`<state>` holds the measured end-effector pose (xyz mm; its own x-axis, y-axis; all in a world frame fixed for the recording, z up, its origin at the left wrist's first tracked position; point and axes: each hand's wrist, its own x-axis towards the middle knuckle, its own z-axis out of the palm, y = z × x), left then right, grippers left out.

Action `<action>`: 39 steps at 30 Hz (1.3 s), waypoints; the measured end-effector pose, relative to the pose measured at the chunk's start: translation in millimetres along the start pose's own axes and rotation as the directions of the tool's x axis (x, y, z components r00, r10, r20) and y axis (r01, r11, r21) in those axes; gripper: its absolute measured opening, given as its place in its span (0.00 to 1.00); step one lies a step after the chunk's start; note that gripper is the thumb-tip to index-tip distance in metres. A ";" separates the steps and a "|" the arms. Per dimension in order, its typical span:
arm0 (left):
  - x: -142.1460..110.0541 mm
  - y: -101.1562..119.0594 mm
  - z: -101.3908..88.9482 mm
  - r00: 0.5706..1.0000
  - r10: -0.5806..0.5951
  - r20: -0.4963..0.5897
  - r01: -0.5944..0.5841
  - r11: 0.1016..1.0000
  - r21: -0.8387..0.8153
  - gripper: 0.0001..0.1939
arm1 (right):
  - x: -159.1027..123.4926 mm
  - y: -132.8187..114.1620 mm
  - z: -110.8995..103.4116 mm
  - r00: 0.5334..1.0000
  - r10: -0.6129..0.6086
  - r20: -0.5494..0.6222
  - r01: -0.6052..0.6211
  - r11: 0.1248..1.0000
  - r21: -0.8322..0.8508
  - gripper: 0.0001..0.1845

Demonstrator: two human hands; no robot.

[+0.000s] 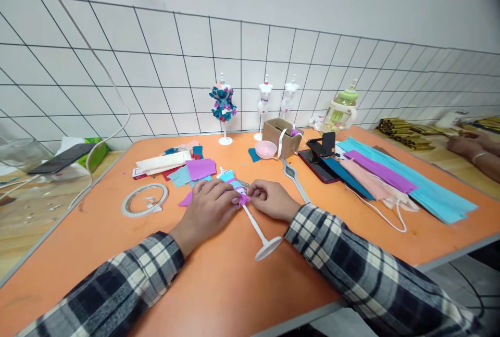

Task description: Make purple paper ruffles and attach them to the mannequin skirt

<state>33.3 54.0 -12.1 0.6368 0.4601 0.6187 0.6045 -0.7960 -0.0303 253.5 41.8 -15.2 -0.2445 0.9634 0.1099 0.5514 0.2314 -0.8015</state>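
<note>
A small white dress-form mannequin (254, 222) lies tilted on the orange table, its round base toward me. Light blue and purple paper wraps its torso. My left hand (209, 208) is closed over the torso from the left and hides part of it. At the lower edge of the torso, a ruffle of purple crepe paper (244, 199) sticks out. My right hand (272, 199) pinches at the right end of this ruffle, fingertips together. Under and behind my left hand are a purple paper piece (186, 199) and other cut sheets (200, 169).
A tape roll (125, 206) lies left. Behind stand a decorated mannequin (223, 105), two plain mannequins (264, 98), a pink bowl (266, 149) and a cardboard box (288, 141). Right are a phone (318, 166), crepe strips (410, 183) and a bottle (339, 113). Another person's hands (474, 147) are far right.
</note>
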 end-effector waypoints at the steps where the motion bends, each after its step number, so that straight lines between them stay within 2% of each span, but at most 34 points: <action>1: 1.4 1.5 0.3 1.000 0.009 -0.003 -0.008 1.000 0.011 0.05 | -0.3 0.3 -0.2 1.000 -0.019 -0.002 0.019 1.000 -0.006 0.11; 3: 2.7 2.1 0.3 1.000 0.028 -0.012 -0.027 0.999 0.026 0.05 | -1.1 0.7 -0.7 0.997 -0.075 0.001 0.075 0.997 -0.030 0.16; 5: 2.4 -0.1 -0.3 0.999 0.042 -0.026 -0.041 0.999 0.026 0.05 | -1.2 1.3 -0.5 0.988 -0.157 -0.004 0.156 0.983 -0.098 0.16; 8: 0.1 -6.3 -2.3 0.998 0.060 -0.038 -0.059 0.998 0.012 0.07 | 0.8 3.3 -0.6 0.965 -0.261 -0.028 0.249 0.943 -0.219 0.08; 10: -1.6 -10.6 -4.2 0.997 0.077 -0.029 -0.077 0.997 0.019 0.08 | 2.6 5.1 -2.7 0.960 -0.278 -0.037 0.260 0.932 -0.252 0.05; 14: -2.0 -15.2 -7.3 0.992 0.123 -0.024 -0.121 0.992 0.044 0.09 | 1.8 6.6 -10.2 0.956 -0.289 -0.046 0.265 0.923 -0.281 0.09; 16: -0.4 -14.4 -7.5 0.991 0.126 -0.036 -0.125 0.992 0.032 0.09 | -0.8 4.5 -11.4 0.941 -0.338 -0.023 0.314 0.894 -0.318 0.17; 18: 1.5 -12.0 -6.7 0.991 0.123 -0.053 -0.123 0.992 0.019 0.07 | -3.3 0.8 -9.3 0.923 -0.384 0.012 0.358 0.850 -0.387 0.18; 21: 3.5 -8.7 -4.4 0.989 0.136 -0.062 -0.135 0.991 0.013 0.05 | -4.5 -5.0 -3.7 0.922 -0.385 0.026 0.347 0.798 -0.492 0.08; 22: 3.7 -8.1 -3.7 0.988 0.142 -0.058 -0.141 0.990 0.014 0.05 | -4.3 -6.4 -2.5 0.923 -0.385 0.024 0.341 0.787 -0.515 0.07; 28: 2.3 -7.1 -1.2 0.990 0.135 -0.044 -0.135 0.991 0.012 0.03 | -4.1 -7.4 -5.2 0.915 -0.400 0.050 0.356 0.746 -0.563 0.09; 31: 2.7 -6.4 -0.2 0.989 0.138 -0.056 -0.136 0.990 0.037 0.06 | -5.1 -6.9 -5.2 0.913 -0.405 0.054 0.360 0.734 -0.576 0.10; 34: 4.1 -6.1 0.0 0.985 0.158 -0.068 -0.155 0.987 0.050 0.02 | -5.7 -6.8 -2.2 0.906 -0.418 0.057 0.368 0.718 -0.591 0.13; 39: 4.2 -7.4 -0.4 0.980 0.179 -0.082 -0.174 0.983 0.064 0.02 | -5.3 -6.1 1.3 0.890 -0.450 0.067 0.388 0.674 -0.628 0.09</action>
<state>31.4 61.6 -9.0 0.6937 0.2762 0.6651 0.5134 -0.8374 -0.1876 250.4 35.2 -11.7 -0.5193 0.7446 0.4195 0.7780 0.6150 -0.1284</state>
